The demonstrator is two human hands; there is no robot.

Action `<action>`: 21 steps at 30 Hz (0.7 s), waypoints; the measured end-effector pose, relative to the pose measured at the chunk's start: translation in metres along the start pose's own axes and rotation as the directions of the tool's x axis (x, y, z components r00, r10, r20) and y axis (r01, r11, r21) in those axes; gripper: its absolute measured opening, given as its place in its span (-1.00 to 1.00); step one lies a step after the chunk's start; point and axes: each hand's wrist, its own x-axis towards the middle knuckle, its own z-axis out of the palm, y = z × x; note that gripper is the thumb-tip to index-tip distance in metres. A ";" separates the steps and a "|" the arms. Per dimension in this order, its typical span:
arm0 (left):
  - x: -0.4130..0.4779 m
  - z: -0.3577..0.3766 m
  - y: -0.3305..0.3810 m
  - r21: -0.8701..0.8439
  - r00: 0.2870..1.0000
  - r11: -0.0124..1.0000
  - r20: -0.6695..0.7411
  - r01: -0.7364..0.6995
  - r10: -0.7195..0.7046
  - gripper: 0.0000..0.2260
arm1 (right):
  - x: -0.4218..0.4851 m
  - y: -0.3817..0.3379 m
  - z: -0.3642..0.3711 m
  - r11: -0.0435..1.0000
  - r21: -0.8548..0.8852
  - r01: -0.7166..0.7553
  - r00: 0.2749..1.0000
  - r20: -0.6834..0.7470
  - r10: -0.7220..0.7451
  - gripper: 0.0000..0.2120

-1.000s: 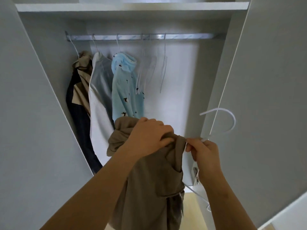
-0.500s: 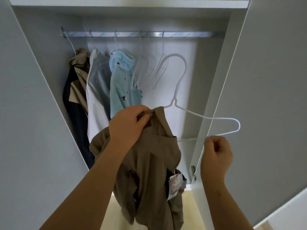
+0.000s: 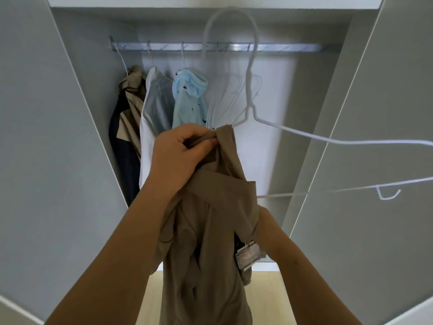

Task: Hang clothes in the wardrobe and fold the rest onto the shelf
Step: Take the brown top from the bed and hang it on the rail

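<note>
1. The left grip (image 3: 180, 153), a bare hand at the centre of the frame, is curled in. Its thumb and fingertips (image 3: 212, 143) are pressed together on a bunched fold at the top edge of the tan garment (image 3: 210, 231).
2. The tan garment hangs from that pinch down the lower middle of the frame, in front of the open wardrobe and not on the rail (image 3: 281, 46). A pale paper tag (image 3: 249, 255) dangles at its right edge.
3. The right forearm (image 3: 290, 261) comes up from the lower right, and its wrist passes under the fabric. The right grip is hidden by the cloth, so I cannot tell whether it is spread or pinching.
4. A white wire hanger (image 3: 248, 90) stands above the garment. One shoulder end goes into the cloth just right of the left grip's fingertips. The other shoulder and the bottom bar run off the right edge of the frame.
5. The hanger's hook curves up to the upper middle of the frame, crossing the rail and reaching the shelf (image 3: 117, 1). It is blurred and looks nearer the camera than the rail, though that is hard to judge.
6. On the rail, upper left of centre, hang:
   - a tan-and-dark garment (image 3: 128, 109)
   - a white-and-grey garment (image 3: 154, 102)
   - a light blue garment (image 3: 189, 97)
   - a cluster of empty white hangers (image 3: 225, 97) to their right
7. Grey wardrobe doors (image 3: 35, 137) flank both sides of the frame, and the pale wooden floor (image 3: 264, 299) shows at the bottom.
</note>
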 end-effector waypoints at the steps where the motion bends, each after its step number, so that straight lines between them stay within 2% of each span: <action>1: 0.001 -0.004 -0.002 -0.032 1.000 0.999 -0.010 0.021 -0.021 -0.77 | 0.003 0.005 0.001 0.995 -0.100 0.008 1.000 -0.014 -0.009 -0.79; 5: 0.004 -0.017 -0.011 -0.048 0.999 0.998 -0.026 0.038 -0.039 -0.76 | 0.008 0.024 0.000 0.952 -0.307 0.007 1.000 -0.018 -0.014 -0.87; 7: 0.005 -0.025 -0.014 -0.030 1.000 1.000 -0.028 0.009 -0.010 -0.74 | 0.009 0.031 -0.003 0.933 -0.359 -0.027 0.996 -0.089 -0.006 -0.81; 9: 0.008 -0.031 -0.017 -0.015 1.000 1.000 -0.023 -0.008 0.007 -0.73 | 0.009 0.034 -0.005 0.941 -0.334 -0.047 0.986 -0.169 -0.011 -0.81; 12: 0.009 -0.034 -0.020 -0.005 1.000 1.000 -0.003 -0.010 0.010 -0.72 | 0.008 0.035 -0.007 0.978 -0.181 -0.106 0.963 -0.263 0.056 -0.85; 14: 0.010 -0.036 -0.020 0.011 1.000 1.000 0.015 -0.014 0.013 -0.72 | 0.007 0.036 -0.010 0.989 -0.116 -0.094 0.954 -0.296 0.056 -0.86; 18: 0.015 -0.047 -0.025 0.052 1.000 0.999 0.003 0.010 -0.010 -0.78 | -0.001 0.035 -0.020 0.997 -0.074 0.014 0.959 -0.280 -0.034 -0.80; 21: 0.021 -0.059 -0.030 0.076 1.000 0.997 -0.003 0.029 -0.029 -0.77 | -0.005 0.036 -0.027 0.988 -0.144 0.049 0.977 -0.199 -0.077 -0.83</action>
